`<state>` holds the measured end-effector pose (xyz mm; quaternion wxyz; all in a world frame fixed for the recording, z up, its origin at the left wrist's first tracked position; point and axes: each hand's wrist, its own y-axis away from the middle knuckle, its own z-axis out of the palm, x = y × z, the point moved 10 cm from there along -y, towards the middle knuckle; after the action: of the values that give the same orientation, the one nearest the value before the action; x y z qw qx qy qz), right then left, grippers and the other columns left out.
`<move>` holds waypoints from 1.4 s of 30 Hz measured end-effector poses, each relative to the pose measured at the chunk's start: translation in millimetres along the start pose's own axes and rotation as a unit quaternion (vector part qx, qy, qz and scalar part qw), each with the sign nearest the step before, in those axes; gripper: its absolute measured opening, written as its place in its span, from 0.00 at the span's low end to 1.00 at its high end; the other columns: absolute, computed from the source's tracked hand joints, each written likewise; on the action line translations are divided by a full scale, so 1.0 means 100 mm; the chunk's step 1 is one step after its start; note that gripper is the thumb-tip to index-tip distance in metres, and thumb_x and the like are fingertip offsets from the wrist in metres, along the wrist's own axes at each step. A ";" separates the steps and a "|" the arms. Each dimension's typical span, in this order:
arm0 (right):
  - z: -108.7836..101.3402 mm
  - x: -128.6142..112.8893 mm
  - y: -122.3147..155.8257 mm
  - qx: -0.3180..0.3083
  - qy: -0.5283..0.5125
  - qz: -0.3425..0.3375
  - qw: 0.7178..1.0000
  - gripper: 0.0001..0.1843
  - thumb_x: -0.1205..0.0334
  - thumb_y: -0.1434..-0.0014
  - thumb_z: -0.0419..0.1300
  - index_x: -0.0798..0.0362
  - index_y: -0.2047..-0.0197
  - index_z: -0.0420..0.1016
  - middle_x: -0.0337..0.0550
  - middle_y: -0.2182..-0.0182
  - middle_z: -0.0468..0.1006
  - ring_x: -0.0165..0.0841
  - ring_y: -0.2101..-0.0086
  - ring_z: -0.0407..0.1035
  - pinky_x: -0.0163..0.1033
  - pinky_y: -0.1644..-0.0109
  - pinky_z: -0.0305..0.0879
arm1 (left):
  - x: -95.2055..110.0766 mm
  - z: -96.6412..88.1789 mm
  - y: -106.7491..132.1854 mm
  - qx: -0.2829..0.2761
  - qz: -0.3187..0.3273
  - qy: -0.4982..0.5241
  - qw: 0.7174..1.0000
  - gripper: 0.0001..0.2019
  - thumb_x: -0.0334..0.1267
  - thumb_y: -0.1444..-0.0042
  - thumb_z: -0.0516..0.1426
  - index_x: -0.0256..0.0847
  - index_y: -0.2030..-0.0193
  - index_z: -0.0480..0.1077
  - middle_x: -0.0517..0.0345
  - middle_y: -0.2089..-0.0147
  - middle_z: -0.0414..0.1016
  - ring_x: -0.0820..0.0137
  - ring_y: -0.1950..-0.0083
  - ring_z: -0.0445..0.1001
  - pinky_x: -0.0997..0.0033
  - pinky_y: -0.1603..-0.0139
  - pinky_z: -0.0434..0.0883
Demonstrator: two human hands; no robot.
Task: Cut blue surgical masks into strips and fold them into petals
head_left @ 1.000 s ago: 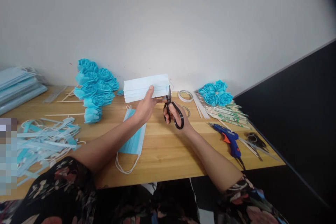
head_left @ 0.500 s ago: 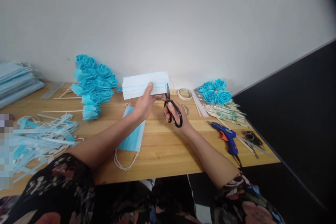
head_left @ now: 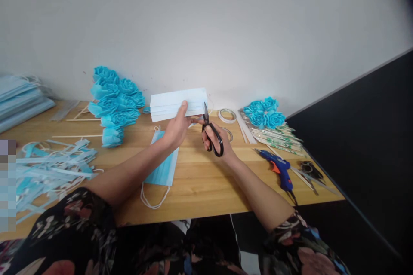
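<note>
My left hand (head_left: 177, 128) grips a pale pleated face mask (head_left: 167, 104), its thumb on the near face and the other fingers behind. The mask is held up above the table, close to the wall. Black-handled scissors (head_left: 216, 141) are in my right hand (head_left: 219, 137), with the blades pointing up at the mask's right end. Whether the blades are fully closed there is hard to make out. A second face mask (head_left: 163, 169), blue with white ear loops, lies flat on the table below my left forearm.
Blue flowers on sticks (head_left: 114, 103) lie at back left, beside stacked masks (head_left: 22, 99). Cut strips (head_left: 54, 167) cover the left front. Tape rolls (head_left: 227, 115), a blue flower cluster (head_left: 264, 112), wrapped sticks (head_left: 280, 137) and a glue gun (head_left: 279, 166) lie right.
The scissors have shifted very slightly at the mask's right end. My left hand and the mask look almost unmoved.
</note>
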<state>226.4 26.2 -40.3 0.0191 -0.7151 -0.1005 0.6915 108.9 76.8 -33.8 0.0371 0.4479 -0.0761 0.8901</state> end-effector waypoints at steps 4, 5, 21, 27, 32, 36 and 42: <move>0.02 -0.01 0.00 -0.005 -0.004 -0.006 1.000 0.35 0.32 0.43 0.61 0.54 0.48 0.76 0.32 0.77 0.66 0.23 0.83 0.59 0.32 0.80 0.60 | -0.01 0.00 0.00 0.000 -0.003 0.006 1.000 0.23 0.55 0.34 0.54 0.38 0.50 0.77 0.49 0.60 0.83 0.60 0.54 0.80 0.62 0.48 0.73; 0.03 -0.03 0.00 -0.009 -0.009 -0.014 1.000 0.33 0.33 0.43 0.61 0.54 0.48 0.76 0.32 0.77 0.66 0.23 0.82 0.59 0.33 0.78 0.63 | -0.01 -0.01 0.00 0.002 -0.003 0.008 1.000 0.22 0.55 0.34 0.54 0.38 0.50 0.76 0.49 0.59 0.83 0.60 0.54 0.80 0.62 0.49 0.73; 0.12 -0.17 0.04 -0.034 -0.015 -0.047 0.998 0.31 0.34 0.40 0.59 0.52 0.47 0.74 0.34 0.74 0.66 0.27 0.76 0.60 0.44 0.55 0.74 | 0.04 0.06 0.02 -0.018 -0.002 0.021 1.000 0.25 0.57 0.35 0.54 0.36 0.52 0.77 0.47 0.61 0.82 0.60 0.56 0.80 0.61 0.50 0.73; 0.09 -0.17 0.04 -0.027 0.009 -0.056 0.998 0.30 0.33 0.38 0.57 0.52 0.50 0.76 0.34 0.76 0.65 0.27 0.77 0.60 0.38 0.64 0.71 | -0.05 0.03 0.02 -0.012 -0.023 0.005 1.000 0.26 0.59 0.36 0.54 0.36 0.51 0.77 0.47 0.61 0.82 0.59 0.55 0.80 0.60 0.46 0.71; 0.07 -0.11 0.02 -0.024 -0.005 -0.049 0.999 0.30 0.34 0.38 0.57 0.51 0.49 0.76 0.34 0.76 0.65 0.26 0.78 0.60 0.40 0.62 0.74 | -0.06 0.06 0.02 -0.024 -0.020 0.010 0.999 0.23 0.57 0.34 0.52 0.38 0.51 0.77 0.48 0.60 0.83 0.58 0.54 0.81 0.58 0.46 0.72; 0.08 -0.09 0.02 -0.022 -0.012 -0.046 0.999 0.29 0.35 0.38 0.58 0.51 0.49 0.76 0.33 0.77 0.64 0.26 0.78 0.59 0.40 0.63 0.75 | -0.06 0.06 0.03 -0.019 -0.027 0.008 0.999 0.24 0.57 0.34 0.53 0.39 0.50 0.76 0.48 0.60 0.83 0.58 0.54 0.81 0.58 0.46 0.72; 0.07 -0.09 0.03 -0.013 -0.009 -0.035 0.999 0.31 0.33 0.40 0.59 0.52 0.50 0.76 0.31 0.79 0.63 0.24 0.80 0.58 0.38 0.67 0.76 | -0.06 0.03 0.02 -0.017 -0.019 0.004 1.000 0.24 0.57 0.35 0.53 0.37 0.50 0.76 0.48 0.62 0.82 0.61 0.57 0.81 0.60 0.48 0.72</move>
<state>219.6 21.3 -32.3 0.0329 -0.7050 -0.1347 0.6955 114.3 74.4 -37.1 0.0618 0.4452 -0.0824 0.8895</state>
